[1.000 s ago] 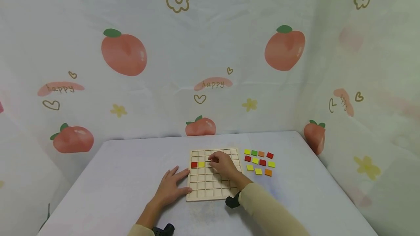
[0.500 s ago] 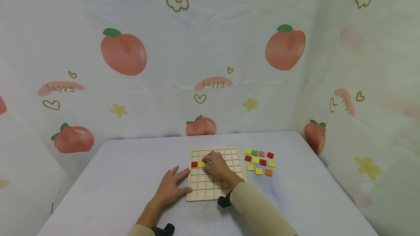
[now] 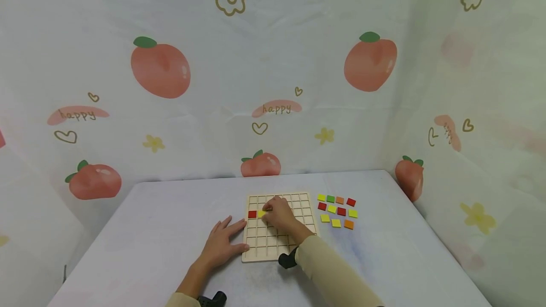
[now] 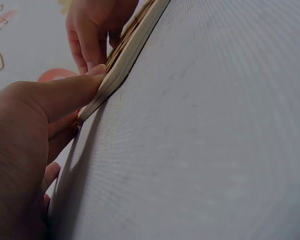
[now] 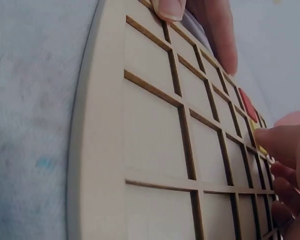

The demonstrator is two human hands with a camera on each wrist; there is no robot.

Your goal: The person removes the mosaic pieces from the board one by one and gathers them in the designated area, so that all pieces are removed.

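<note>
A pale wooden grid board [image 3: 271, 253] lies on the table in the head view. My left hand [image 3: 223, 243] is spread at its left side, the thumb [image 4: 75, 95] resting on the rim. A red tile [image 3: 252, 214] and a yellow tile [image 3: 261, 214] sit side by side in cells near the left edge. Over the board, my right hand [image 3: 282, 216] pinches at the yellow tile, thumb and index finger at its edges. The right wrist view shows that thumb [image 5: 272, 142] right against it, hiding part of the tile.
Right of the board several loose square tiles lie in rows, among them a green tile [image 3: 330, 199], an orange tile [image 3: 349, 224] and a red tile [image 3: 351, 202]. A white cloth covers the table [image 3: 179, 212]. A printed curtain [image 3: 204, 60] hangs behind.
My right hand has moved left across the board, from the cells beside the yellow tile onto that tile. In the last half second it barely shifts. My left hand stays in place.
</note>
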